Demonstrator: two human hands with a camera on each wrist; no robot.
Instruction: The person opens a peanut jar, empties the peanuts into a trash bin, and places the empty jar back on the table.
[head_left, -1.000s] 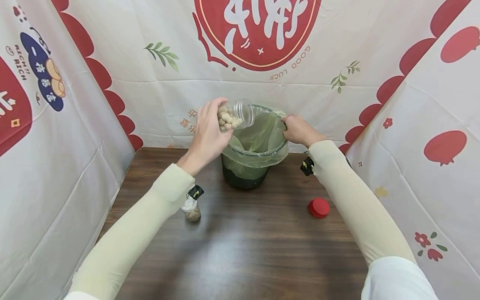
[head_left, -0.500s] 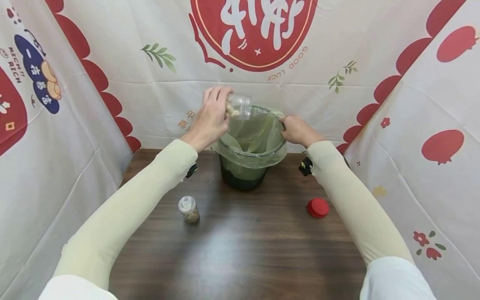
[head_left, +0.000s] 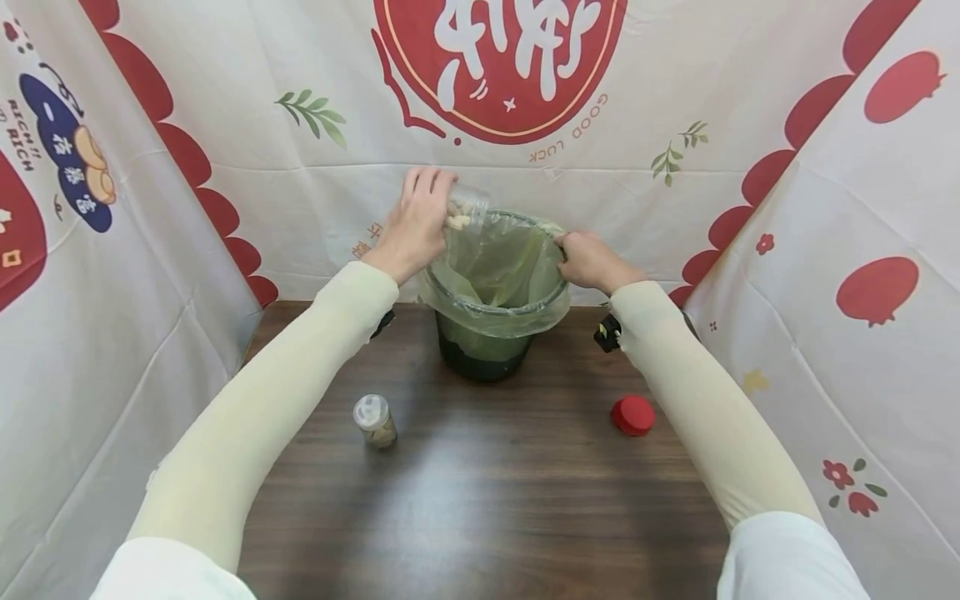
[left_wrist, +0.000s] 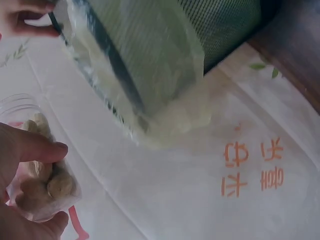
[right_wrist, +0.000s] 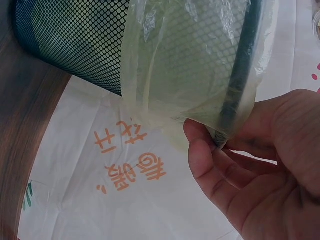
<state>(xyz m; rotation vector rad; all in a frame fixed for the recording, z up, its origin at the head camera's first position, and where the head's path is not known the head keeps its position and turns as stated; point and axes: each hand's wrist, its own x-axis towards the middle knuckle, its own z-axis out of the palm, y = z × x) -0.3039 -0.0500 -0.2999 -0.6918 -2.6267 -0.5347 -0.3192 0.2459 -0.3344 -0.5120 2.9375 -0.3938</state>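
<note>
My left hand [head_left: 417, 218] grips a clear jar [head_left: 477, 200] above the left part of the bin's rim. The jar lies tipped on its side, its uncapped mouth toward the right. Inside are pale pieces that look like peanuts in their shells [left_wrist: 60, 184], some hidden by my fingers. Below stands a dark mesh trash bin [head_left: 480, 367] lined with a thin greenish bag [head_left: 495, 321], folded over the rim. With fingers and thumb, my right hand [head_left: 592, 260] pinches the bin's rim and the bag at the right side.
A small capped jar [head_left: 375, 422] with brownish contents stands on the dark wooden table [head_left: 480, 500] to the left. A red lid [head_left: 633, 415] lies at the right. Printed white cloth [head_left: 300, 208] hangs close behind the bin and on both sides.
My left hand has lifted slightly and turned, leaving its jar higher over the bin's left rim. The left forearm has uncovered the small capped jar. My right hand keeps its hold.
</note>
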